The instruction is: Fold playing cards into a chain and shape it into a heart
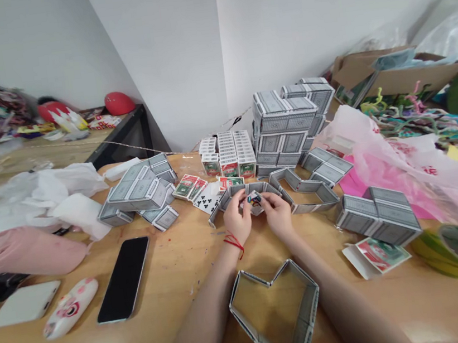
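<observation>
A playing card (pixel 255 202), its picture side showing, is held between my two hands above the middle of the table. My left hand (pixel 238 215), with a red string at the wrist, pinches the card's left side. On its right side, the fingers of my right hand (pixel 277 210) are closed on the same card. Just behind my hands stands a chain of folded grey-backed cards (pixel 226 199), partly hidden by them. Nearer to me, between my forearms, a heart-shaped frame of folded cards (pixel 250 334) stands on the table.
Stacked card blocks (pixel 286 124) and card boxes (pixel 226 152) stand at the back. To the left are another card structure (pixel 138 189), a phone (pixel 124 278) and a mouse (pixel 70 307). A yellow tape roll (pixel 434 254) and pink plastic bag (pixel 404 154) lie right.
</observation>
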Motion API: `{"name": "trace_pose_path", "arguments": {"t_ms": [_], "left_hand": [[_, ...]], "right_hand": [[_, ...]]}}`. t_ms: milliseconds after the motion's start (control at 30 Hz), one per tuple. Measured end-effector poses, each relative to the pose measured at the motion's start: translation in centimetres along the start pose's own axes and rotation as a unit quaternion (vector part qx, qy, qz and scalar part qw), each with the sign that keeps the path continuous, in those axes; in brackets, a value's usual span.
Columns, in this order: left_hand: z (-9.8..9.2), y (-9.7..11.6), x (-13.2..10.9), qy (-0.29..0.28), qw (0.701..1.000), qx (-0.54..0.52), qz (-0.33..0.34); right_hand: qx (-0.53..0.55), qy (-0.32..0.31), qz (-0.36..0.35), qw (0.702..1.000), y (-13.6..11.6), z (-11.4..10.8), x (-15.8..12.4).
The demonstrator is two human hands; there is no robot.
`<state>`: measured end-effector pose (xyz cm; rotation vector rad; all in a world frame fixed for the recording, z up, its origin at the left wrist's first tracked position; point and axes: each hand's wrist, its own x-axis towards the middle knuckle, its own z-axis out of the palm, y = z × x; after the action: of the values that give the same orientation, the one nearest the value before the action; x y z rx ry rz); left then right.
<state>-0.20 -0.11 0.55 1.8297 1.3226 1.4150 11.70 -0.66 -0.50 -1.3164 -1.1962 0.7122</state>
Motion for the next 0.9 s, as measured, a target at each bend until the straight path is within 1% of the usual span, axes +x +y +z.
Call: {"name": "trace_pose_path", "arguments": {"t_ms": [67,133,233,333,500,600,733,800,900], "left_hand": [[0.1,0.1,0.0,-0.006,0.997,-0.072,-0.042],[0.3,0.1,0.1,-0.019,0.987,-0.138,-0.075],[0.5,-0.1,0.3,-0.030,0.976,-0.188,-0.104],[0.4,-0.5,0.5,-0.020,0.975,-0.184,-0.126],[0.3,-1.3,0.6,0.012,0.981,-0.123,-0.149],[0.4,-1.6,0.6,0.032,0.988,-0.085,-0.127],[0.3,-1.5,0.5,0.044,0.998,-0.002,-0.053],[0.1,-1.2,0.5,0.041,0.998,0.042,-0.015],[-0.2,-0.5,0.4,0.017,0.996,0.081,0.028]], "right_hand": [[0.086,0.015,0.036,0.996,0.4,0.1,0.2],[0.147,0.025,0.056,0.987,0.6,0.1,0.4],[0.178,0.009,0.071,0.981,0.6,0.1,0.4],[0.168,-0.019,0.069,0.983,0.2,0.1,0.3],[0.138,-0.083,0.049,0.986,0.2,0.3,0.1],[0.125,-0.107,0.047,0.985,0.3,0.4,0.0],[0.067,-0.082,0.007,0.994,0.2,0.4,-0.3],[0.038,-0.082,-0.011,0.996,-0.1,0.4,-0.5],[0.024,-0.089,-0.034,0.995,-0.3,0.5,-0.6]]}}
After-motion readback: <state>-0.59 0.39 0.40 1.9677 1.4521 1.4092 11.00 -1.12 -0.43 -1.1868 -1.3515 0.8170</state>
